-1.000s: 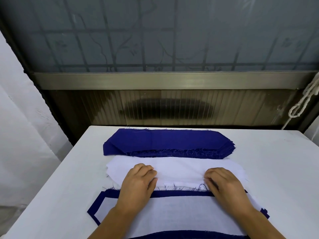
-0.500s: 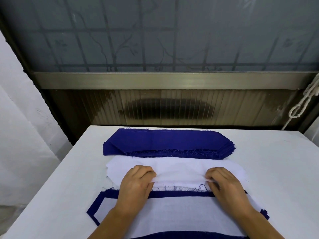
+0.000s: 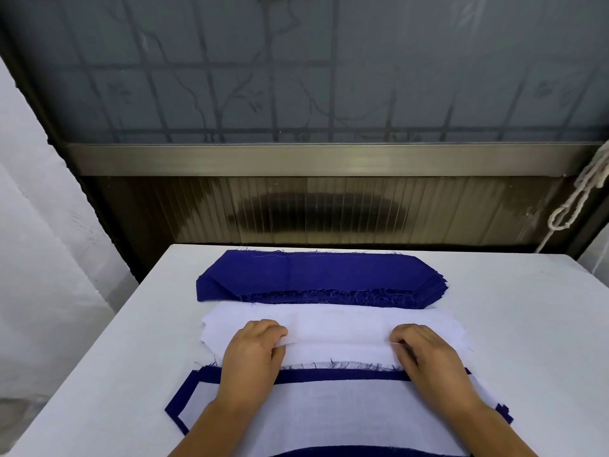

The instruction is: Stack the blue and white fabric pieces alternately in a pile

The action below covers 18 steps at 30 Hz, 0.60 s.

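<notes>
Both hands pinch the top sheet of the white stack (image 3: 333,328) mid-table (image 3: 514,324) — left hand (image 3: 252,352) w/ curled fingers at its near-left edge, right hand (image 3: 428,357) opposite. Blue stack (image 3: 316,275) lies just behind; alternating pile (image 3: 329,410) nearest, white on top.

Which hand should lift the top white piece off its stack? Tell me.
Neither alone. The left hand and right hand each pinch the top white piece at opposite ends, so probably both should lift together onto the near pile.
</notes>
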Each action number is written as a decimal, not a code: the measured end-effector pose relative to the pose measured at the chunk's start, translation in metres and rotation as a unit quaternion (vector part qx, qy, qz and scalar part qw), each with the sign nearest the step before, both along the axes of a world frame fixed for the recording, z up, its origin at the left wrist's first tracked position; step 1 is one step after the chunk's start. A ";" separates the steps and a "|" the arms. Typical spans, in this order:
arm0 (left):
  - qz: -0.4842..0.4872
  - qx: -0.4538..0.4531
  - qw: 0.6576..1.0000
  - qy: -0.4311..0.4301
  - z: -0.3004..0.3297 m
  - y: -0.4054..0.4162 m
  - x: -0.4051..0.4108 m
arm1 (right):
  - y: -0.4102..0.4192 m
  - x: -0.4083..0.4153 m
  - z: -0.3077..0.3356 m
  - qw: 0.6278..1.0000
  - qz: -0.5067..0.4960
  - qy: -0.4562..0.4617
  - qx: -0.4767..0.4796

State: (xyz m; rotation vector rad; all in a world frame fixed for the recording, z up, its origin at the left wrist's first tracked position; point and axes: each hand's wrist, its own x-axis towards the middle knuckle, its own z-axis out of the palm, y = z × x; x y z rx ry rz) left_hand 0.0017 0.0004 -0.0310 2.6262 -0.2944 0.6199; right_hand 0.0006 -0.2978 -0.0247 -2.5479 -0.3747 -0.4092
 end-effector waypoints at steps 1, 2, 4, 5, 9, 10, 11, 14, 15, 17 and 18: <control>0.009 -0.017 1.000 0.018 0.001 0.001 0.000 | 0.000 0.001 0.000 1.000 -0.010 0.015 0.017; 0.015 -0.029 0.999 0.033 0.001 0.001 0.000 | -0.001 0.002 0.001 0.999 -0.018 0.034 0.036; 0.016 -0.033 0.998 0.056 0.005 0.004 0.001 | -0.002 0.004 0.006 0.997 -0.020 0.061 0.048; 0.013 -0.031 0.997 0.064 0.009 0.005 0.001 | -0.002 0.004 0.009 0.997 -0.019 0.062 0.037; 0.004 0.004 1.000 0.005 0.040 0.007 -0.005 | 0.004 -0.005 0.027 0.997 -0.012 -0.078 -0.013; 0.002 0.004 1.000 -0.021 0.050 0.008 -0.009 | 0.006 -0.010 0.034 0.995 -0.006 -0.104 -0.009; -0.006 0.001 0.999 -0.034 0.060 0.010 -0.014 | 0.007 -0.016 0.042 0.993 0.001 -0.117 -0.003; -0.057 0.003 0.998 -0.019 0.081 0.025 -0.034 | 0.003 -0.038 0.064 0.996 0.001 -0.086 0.020; -0.071 0.003 0.997 0.009 0.086 0.032 -0.042 | 0.000 -0.045 0.070 0.998 -0.001 -0.054 0.038; -0.098 -0.028 0.988 0.116 0.095 0.044 -0.054 | -0.009 -0.057 0.080 0.995 0.009 0.029 0.097; -0.110 -0.052 0.974 0.190 0.098 0.049 -0.059 | -0.014 -0.061 0.083 0.988 0.014 0.086 0.130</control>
